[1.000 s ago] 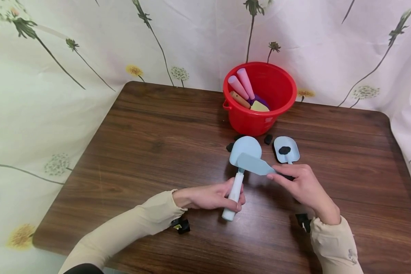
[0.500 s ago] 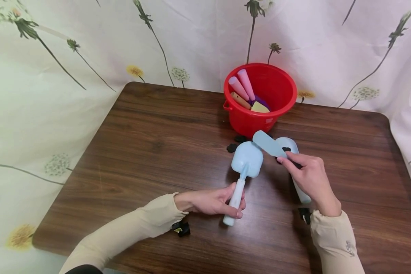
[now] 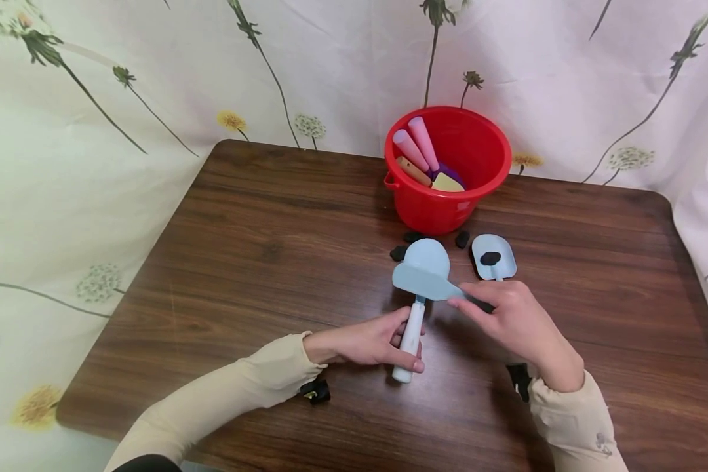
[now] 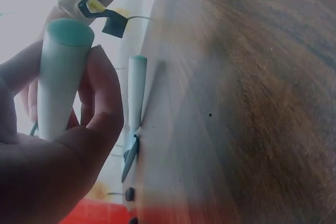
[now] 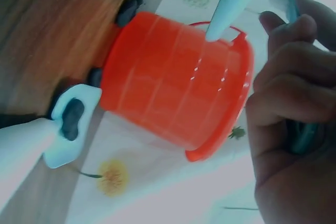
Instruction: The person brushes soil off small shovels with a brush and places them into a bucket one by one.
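Observation:
My left hand grips the white handle of a light-blue toy shovel, which is raised above the table. In the left wrist view, fingers and thumb wrap round that handle. My right hand pinches a flat light-blue spatula near the base of its blade. The blade lies across the near part of the shovel's head in the head view; whether they touch I cannot tell. A second light-blue shovel rests on the table beyond my right hand, with a black stone in its scoop.
A red bucket stands at the back of the brown table. Inside it are two pink handles, a brown handle and a yellow piece. Several black stones lie before the bucket.
The spatula swung out to the shovel's far right edge half a second ago, then came back leftward and nearer across its head. The shovel's head has tilted; both hands keep their holds.

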A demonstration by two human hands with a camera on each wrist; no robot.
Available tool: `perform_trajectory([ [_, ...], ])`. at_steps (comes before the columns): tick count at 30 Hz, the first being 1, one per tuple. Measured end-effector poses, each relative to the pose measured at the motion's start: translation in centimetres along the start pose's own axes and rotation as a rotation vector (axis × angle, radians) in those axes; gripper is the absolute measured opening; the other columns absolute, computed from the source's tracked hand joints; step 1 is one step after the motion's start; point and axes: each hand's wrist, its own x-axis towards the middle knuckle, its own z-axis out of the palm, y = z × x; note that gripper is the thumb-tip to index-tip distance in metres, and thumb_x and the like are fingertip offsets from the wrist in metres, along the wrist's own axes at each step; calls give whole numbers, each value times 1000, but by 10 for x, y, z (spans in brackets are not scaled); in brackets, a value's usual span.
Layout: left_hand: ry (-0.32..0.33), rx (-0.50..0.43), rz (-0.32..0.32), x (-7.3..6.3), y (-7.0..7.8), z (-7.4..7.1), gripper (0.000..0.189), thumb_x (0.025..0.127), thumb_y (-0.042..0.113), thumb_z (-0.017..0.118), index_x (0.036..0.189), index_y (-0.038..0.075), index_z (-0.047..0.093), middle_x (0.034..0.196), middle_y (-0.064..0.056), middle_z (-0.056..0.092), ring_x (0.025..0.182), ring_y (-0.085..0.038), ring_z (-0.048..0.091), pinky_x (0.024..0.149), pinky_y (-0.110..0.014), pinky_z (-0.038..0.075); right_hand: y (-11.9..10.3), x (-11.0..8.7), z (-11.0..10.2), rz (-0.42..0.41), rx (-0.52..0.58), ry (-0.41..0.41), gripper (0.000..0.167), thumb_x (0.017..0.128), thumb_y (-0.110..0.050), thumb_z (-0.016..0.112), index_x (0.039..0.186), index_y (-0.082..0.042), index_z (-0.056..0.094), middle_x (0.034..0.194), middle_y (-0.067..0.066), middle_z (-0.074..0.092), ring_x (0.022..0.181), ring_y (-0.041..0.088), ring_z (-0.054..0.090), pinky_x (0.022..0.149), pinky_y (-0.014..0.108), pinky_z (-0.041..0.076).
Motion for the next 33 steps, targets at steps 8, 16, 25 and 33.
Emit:
perform_trajectory([
  [8,48,164,-13,-1,1,2,39,83,7,73,110,-2,46,87,-3,67,77,-3,65,69,-17,53,-1,4,-1,11,-152,-1,22,80,-21,78,99,-10,76,80,2,74,65,10,66,62,32,55],
  [16,42,209,-28,-3,4,5,32,82,9,75,101,4,49,83,0,67,73,-2,64,67,-16,52,14,4,-8,117,-228,94,29,75,-13,81,99,1,74,74,13,72,53,19,57,53,37,52],
  [25,98,127,-54,1,1,2,36,81,9,76,104,2,49,86,-1,68,74,-6,66,68,-18,53,7,-3,-3,99,-57,80,28,73,-12,82,100,-5,76,84,5,76,66,10,67,63,22,54],
  [33,112,232,-45,2,4,1,38,80,16,78,105,4,52,81,4,66,69,-2,63,65,-16,50,-6,-2,4,-7,-96,-16,25,77,-18,80,100,-8,76,84,3,75,70,9,68,63,29,57],
])
